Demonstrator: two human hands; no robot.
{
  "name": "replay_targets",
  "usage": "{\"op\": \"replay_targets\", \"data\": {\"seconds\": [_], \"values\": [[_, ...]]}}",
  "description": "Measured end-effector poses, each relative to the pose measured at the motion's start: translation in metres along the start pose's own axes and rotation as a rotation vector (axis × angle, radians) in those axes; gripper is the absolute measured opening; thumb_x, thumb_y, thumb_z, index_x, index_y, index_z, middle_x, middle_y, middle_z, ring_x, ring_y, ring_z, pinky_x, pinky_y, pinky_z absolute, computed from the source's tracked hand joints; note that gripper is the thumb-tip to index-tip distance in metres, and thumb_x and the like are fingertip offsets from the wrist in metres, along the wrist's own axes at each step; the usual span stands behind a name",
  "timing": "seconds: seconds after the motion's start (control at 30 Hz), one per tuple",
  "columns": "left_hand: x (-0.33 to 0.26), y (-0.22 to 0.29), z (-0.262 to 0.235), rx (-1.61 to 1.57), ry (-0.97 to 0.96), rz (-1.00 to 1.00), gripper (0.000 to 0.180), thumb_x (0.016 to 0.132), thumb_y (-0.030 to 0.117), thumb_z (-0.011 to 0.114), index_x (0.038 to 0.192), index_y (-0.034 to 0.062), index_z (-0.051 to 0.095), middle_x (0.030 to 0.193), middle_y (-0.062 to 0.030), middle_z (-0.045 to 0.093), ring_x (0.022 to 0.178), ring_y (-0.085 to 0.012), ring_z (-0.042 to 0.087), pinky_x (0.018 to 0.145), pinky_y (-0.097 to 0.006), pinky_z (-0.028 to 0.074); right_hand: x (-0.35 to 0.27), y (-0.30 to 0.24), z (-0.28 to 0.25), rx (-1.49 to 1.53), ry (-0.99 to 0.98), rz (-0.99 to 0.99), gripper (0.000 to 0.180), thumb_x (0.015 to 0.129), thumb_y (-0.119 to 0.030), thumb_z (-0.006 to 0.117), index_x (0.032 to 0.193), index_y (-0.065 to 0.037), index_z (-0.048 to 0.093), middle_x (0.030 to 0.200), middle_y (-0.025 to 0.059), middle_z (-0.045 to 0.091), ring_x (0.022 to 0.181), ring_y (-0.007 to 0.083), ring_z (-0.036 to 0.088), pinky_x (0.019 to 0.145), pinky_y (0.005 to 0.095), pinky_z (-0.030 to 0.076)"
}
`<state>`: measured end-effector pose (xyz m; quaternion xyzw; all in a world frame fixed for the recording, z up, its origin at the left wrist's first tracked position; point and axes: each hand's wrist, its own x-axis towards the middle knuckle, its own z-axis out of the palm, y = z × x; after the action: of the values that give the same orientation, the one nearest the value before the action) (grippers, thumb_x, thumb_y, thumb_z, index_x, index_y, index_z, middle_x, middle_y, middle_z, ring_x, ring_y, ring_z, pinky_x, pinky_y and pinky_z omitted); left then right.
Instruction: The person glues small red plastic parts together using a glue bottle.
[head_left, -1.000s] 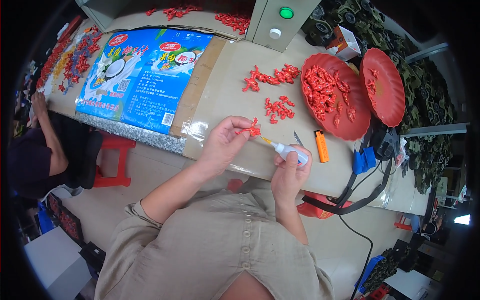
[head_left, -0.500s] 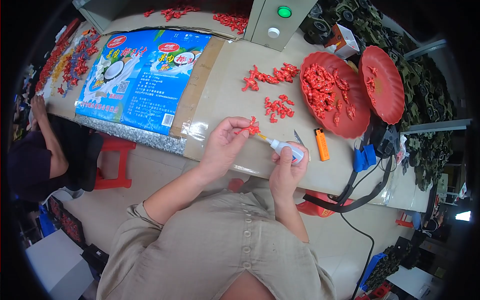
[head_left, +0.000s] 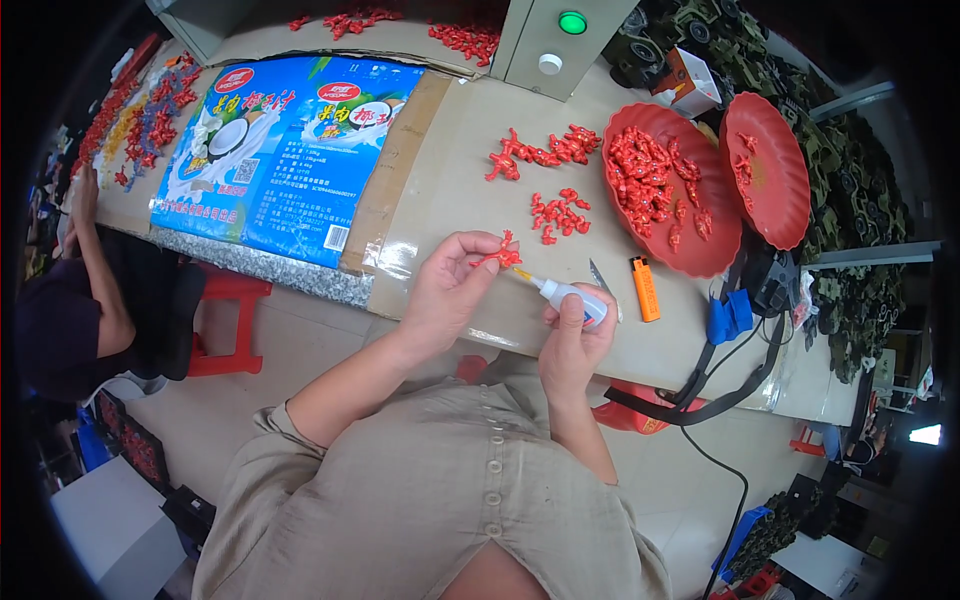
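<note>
Head view: left hand (head_left: 447, 292) pinched a small glossy red figurine (head_left: 505, 256) between thumb and fingertips, held above the near part of the worktable (head_left: 450, 170). Right hand (head_left: 573, 348) gripped a white squeeze bottle (head_left: 552, 291), thumb pressed on its side, with the thin amber nozzle (head_left: 527, 277) aimed up-left at the figurine.

Change: compared with one second earlier, bottle and right hand had shifted slightly left, bringing the nozzle tip closer; over the last half second both hands had barely moved. Judged as fine alignment at the figurine's lower edge. Contact, and any liquid leaving the tip, could not be told.

Nearby: loose red figurines (head_left: 559, 216) lay beyond the hands; an orange lighter (head_left: 645, 290) lay right of the bottle.
</note>
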<state>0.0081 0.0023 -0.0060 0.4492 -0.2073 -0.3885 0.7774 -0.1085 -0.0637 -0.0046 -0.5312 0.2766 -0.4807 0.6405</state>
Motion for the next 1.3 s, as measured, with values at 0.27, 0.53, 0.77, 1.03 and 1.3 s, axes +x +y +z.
{"op": "replay_targets", "data": {"seconds": [0.27, 0.53, 0.77, 1.03, 1.3], "values": [[0.001, 0.001, -0.004, 0.027, -0.026, -0.049, 0.013, 0.083, 0.000, 0.045, 0.097, 0.0006, 0.044, 0.101, -0.0082, 0.049, 0.104, -0.0196, 0.048, 0.088, -0.029, 0.038, 0.004, 0.001, -0.006, 0.170, 0.020, 0.052, 0.021, 0.081, -0.017, 0.054, 0.092, -0.003, 0.043, 0.081, 0.0065, 0.051, 0.061, 0.0119, 0.048, 0.054, 0.0224, 0.038], [0.004, 0.003, -0.008, -0.123, -0.076, -0.127, 0.016, 0.086, 0.009, 0.045, 0.100, 0.0008, 0.044, 0.097, -0.0107, 0.053, 0.092, -0.0185, 0.054, 0.082, -0.030, 0.043, 0.026, -0.024, -0.020, 0.384, -0.056, 0.334, 0.032, 0.072, -0.004, 0.063, 0.099, -0.003, 0.045, 0.086, 0.0063, 0.054, 0.074, 0.0146, 0.055, 0.065, 0.0284, 0.047], [0.004, 0.011, -0.019, -0.243, -0.207, -0.270, 0.016, 0.087, 0.016, 0.045, 0.096, 0.0029, 0.046, 0.086, -0.0077, 0.055, 0.075, -0.0141, 0.055, 0.065, -0.026, 0.045, 0.052, -0.038, -0.035, -0.163, -0.156, 0.225, 0.041, 0.063, 0.003, 0.069, 0.096, -0.003, 0.047, 0.084, 0.0037, 0.055, 0.076, 0.0095, 0.052, 0.067, 0.0222, 0.044], [0.006, 0.011, -0.022, -0.296, -0.269, -0.337, 0.015, 0.087, 0.016, 0.045, 0.093, 0.0032, 0.049, 0.084, -0.0051, 0.054, 0.071, -0.0107, 0.051, 0.064, -0.024, 0.044, 0.074, -0.020, -0.013, -0.887, -0.320, 0.051, 0.020, 0.068, -0.007, 0.061, 0.086, -0.002, 0.056, 0.079, 0.0082, 0.058, 0.072, 0.0142, 0.056, 0.063, 0.0254, 0.043], [0.007, 0.013, -0.021, -0.277, -0.282, -0.362, 0.016, 0.086, 0.016, 0.047, 0.096, 0.0034, 0.051, 0.083, -0.0033, 0.053, 0.070, -0.0095, 0.050, 0.064, -0.023, 0.042, 0.080, -0.021, 0.004, -1.207, -0.386, -0.024, 0.021, 0.069, -0.015, 0.063, 0.085, -0.003, 0.062, 0.077, 0.0148, 0.059, 0.072, 0.0257, 0.057, 0.066, 0.0319, 0.043]]}}
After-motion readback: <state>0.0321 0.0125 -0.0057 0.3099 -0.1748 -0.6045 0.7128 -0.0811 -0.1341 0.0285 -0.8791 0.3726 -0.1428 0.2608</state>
